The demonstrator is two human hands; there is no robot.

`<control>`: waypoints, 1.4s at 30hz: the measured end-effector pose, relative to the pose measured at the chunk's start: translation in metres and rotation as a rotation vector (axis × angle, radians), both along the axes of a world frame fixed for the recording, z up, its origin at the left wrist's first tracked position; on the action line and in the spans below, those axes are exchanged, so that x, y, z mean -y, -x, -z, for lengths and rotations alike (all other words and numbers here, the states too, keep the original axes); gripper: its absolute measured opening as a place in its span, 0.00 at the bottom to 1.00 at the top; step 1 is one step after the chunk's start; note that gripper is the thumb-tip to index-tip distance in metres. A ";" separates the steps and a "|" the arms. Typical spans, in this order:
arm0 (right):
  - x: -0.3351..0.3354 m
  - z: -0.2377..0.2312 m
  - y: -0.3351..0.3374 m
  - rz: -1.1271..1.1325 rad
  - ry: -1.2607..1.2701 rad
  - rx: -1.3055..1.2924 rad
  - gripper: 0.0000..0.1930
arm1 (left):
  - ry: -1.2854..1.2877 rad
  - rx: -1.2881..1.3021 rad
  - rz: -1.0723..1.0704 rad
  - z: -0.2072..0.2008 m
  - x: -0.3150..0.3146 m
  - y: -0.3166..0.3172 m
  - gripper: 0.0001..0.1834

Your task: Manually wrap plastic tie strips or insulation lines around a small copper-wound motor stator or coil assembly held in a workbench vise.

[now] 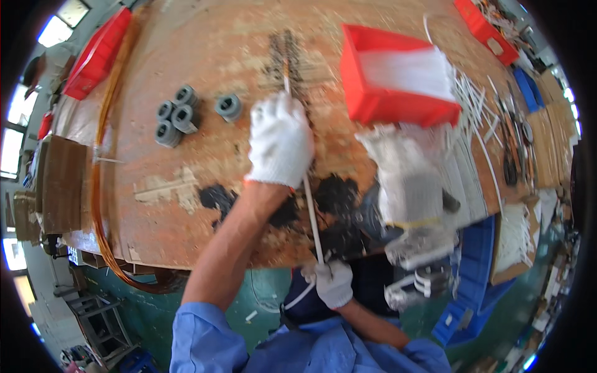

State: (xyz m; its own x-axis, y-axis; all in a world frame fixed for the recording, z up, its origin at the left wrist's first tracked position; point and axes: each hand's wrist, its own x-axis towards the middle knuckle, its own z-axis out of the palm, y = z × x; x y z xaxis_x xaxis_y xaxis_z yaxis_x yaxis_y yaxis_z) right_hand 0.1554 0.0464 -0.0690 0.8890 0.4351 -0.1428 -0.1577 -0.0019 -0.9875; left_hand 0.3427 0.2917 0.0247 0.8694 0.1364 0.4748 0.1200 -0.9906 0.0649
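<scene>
A thin white tube [311, 211] runs lengthwise over the wooden table, from the middle down past its near edge. A short copper-coloured end [286, 67] shows at its far tip. My left hand [280, 142], in a white knitted glove, is closed around the tube near that tip. Below the table's near edge, my right hand [334, 285], also gloved, grips the tube close to my body. From there the tube's tail bends down and left. The fingertips of both hands are partly hidden. Left of my left hand stands a grey ring-shaped part [228, 107].
Several more grey rings [183, 117] cluster farther left. A red bin [388, 110] of white tubes stands right, with white gloves [407, 177] in front. Loose tubes and hand tools [511, 140] lie far right. A copper wire bundle [99, 186] curves along the left edge.
</scene>
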 end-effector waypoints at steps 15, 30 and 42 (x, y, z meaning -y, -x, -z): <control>0.000 -0.064 0.006 0.008 -0.020 -0.376 0.22 | 0.074 0.048 -0.025 -0.006 0.003 0.011 0.19; 0.000 -0.071 0.007 -0.016 0.028 -0.290 0.19 | 0.079 0.068 0.023 -0.006 0.008 0.016 0.16; -0.007 0.015 0.001 -0.005 0.041 0.427 0.18 | -0.167 0.061 -0.019 0.002 0.009 0.017 0.36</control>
